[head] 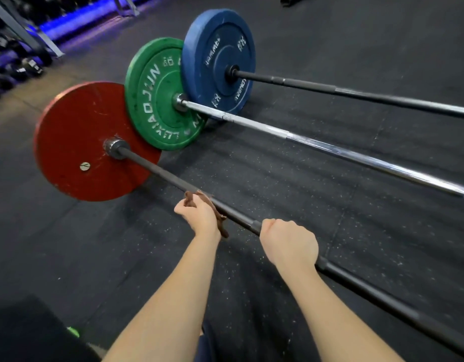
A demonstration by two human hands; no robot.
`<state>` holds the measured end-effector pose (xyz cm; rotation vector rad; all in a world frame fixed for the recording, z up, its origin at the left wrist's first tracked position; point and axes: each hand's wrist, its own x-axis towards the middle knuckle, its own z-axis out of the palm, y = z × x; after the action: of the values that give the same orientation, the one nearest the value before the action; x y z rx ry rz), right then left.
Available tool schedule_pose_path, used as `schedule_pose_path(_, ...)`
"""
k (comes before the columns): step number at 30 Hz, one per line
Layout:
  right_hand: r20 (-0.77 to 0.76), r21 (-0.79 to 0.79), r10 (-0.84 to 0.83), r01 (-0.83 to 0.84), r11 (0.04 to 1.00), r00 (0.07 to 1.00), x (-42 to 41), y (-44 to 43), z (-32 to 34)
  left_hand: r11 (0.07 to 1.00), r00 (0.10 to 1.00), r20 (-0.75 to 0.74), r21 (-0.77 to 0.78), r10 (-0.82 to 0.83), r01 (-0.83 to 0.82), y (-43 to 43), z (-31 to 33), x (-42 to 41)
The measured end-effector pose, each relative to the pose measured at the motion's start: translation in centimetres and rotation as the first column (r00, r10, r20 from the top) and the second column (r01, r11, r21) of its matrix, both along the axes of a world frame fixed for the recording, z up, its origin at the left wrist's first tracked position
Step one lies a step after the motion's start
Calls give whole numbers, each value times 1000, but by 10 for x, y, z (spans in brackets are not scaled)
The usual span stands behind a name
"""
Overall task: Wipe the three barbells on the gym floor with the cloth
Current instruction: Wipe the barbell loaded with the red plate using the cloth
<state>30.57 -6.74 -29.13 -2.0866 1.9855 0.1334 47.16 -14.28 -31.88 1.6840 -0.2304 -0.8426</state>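
Note:
Three barbells lie side by side on the black rubber floor. The nearest has a dark bar [157,171] and a red plate [76,131]. The middle one has a chrome bar [330,150] and a green plate [147,100]. The farthest has a black bar [356,94] and a blue plate [215,48]. My left hand [197,214] grips a brown cloth [193,197] wrapped around the nearest bar, a short way from the red plate. My right hand [288,241] grips the same bar bare, further to the right.
A dumbbell rack [14,61] lit in blue stands at the far left. A metal frame leg [126,7] stands at the back. Black rubber flooring [278,178] lies between the bars. A dark object [24,333] fills the lower left corner.

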Motion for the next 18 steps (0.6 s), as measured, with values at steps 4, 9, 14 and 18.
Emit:
schedule_pose_path(4,34,-11,-51,51,999,998,4,0,0,1000,997,74,-16,-14,15,32,-7,-48)
schedule_pose_path(9,61,8,-100,100,995,993,4,-2,1,998,994,103,-46,-30,34,43,-13,-68)
schedule_pose_path(14,23,23,-61,60,998,998,3,1,2,999,999,46,-46,-9,11,19,-11,-29)
schedule_pose_path(18,27,29,-50,50,998,998,3,2,4,997,999,2,-63,-39,39,16,-4,-12)
